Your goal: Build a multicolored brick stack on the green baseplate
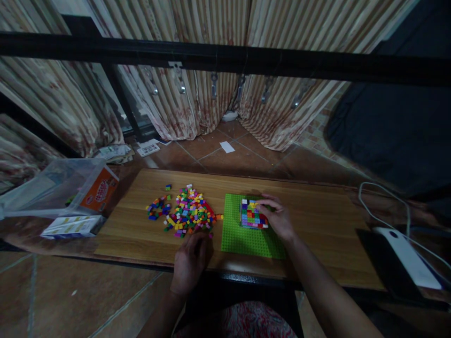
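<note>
A green studded baseplate (230,241) lies on the wooden table, and a block of multicoloured building bricks (252,216) is built up on it. My right hand (278,218) reaches over the block's right side, its thumb and fingertips closed at a yellow brick (252,205) near the back edge. To the left of the baseplate spreads a loose pile of small coloured building bricks (192,209). My left hand (189,258) rests at the front edge of this pile with its fingers curled in. What those fingers hold, if anything, is hidden.
A clear plastic bin (52,185) with an orange label and a white box (72,226) sit beyond the table's left end. At the right end lies a white device (405,256) with a pale cable (407,211). A dark rail (218,56) crosses before striped curtains (197,103).
</note>
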Demonstrator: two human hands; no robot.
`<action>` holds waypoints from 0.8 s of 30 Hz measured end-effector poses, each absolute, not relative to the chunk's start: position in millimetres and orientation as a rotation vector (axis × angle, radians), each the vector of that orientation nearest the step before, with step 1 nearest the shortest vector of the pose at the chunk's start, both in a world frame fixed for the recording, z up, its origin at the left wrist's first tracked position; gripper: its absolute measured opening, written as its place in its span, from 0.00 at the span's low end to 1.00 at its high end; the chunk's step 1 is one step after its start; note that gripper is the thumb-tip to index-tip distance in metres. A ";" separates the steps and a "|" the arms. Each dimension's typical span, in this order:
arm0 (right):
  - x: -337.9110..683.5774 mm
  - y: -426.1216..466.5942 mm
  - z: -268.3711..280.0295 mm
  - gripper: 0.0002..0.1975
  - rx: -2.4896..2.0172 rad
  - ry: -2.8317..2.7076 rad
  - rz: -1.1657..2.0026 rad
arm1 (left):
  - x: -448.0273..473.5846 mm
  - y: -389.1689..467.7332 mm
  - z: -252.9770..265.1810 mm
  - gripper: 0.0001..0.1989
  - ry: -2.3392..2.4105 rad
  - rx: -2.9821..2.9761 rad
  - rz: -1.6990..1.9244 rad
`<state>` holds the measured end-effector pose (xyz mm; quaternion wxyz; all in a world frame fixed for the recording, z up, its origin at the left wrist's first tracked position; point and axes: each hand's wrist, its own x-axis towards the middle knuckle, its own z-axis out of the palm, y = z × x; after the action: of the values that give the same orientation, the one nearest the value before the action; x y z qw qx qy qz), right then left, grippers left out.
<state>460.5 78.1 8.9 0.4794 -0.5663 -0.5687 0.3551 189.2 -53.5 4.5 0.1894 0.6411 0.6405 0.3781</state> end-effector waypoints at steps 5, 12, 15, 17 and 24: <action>457.9 81.5 7.9 0.10 -1.341 -1.320 0.933 | 189.6 -53.5 3.1 0.07 1.810 1.793 1.049; 454.4 81.4 12.2 0.16 -1.364 -1.172 1.102 | 190.5 -54.0 1.9 0.08 1.832 1.801 1.031; 455.4 80.3 14.5 0.22 -1.382 -1.143 1.141 | 190.8 -54.5 2.7 0.08 1.820 1.798 1.042; 456.7 80.6 15.9 0.22 -1.360 -1.148 1.121 | 190.9 -54.7 3.4 0.08 1.819 1.796 1.041; 454.0 84.6 16.1 0.21 -1.415 -1.202 1.052 | 192.6 -54.5 6.2 0.08 1.811 1.777 1.054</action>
<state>454.0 84.6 16.1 0.4826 -0.5806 -0.4934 0.4319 192.6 -54.5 6.2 0.1961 0.6343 0.6464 0.3761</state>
